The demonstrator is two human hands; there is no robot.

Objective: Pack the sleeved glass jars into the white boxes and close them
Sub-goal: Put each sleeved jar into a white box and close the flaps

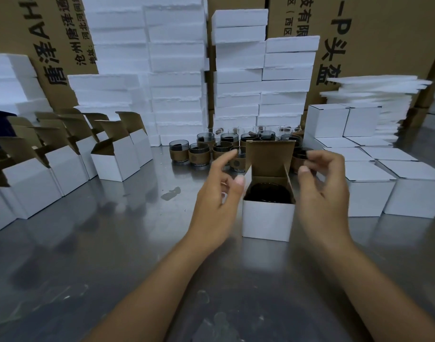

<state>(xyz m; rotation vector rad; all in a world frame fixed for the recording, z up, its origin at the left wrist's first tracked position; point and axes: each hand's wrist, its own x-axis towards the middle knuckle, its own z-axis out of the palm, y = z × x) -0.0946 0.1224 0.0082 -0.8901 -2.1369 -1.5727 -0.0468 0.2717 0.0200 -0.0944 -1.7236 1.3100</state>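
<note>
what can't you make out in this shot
Head view:
- Dark glass jar in the open white cardboard box: only its rim shows; box walls hide its sleeve.
- Brown-sleeved glass jars behind: the box's raised lid flap hides some, so no count.
- Printed brown cartons: text cut off by top edge.

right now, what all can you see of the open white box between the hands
The white box is cardboard, brown inside, upright on the metal table. Its lid flap stands up at the back, a side flap is raised, and a dark glass jar sits inside. The left hand and right hand flank it; contact unclear.
</note>
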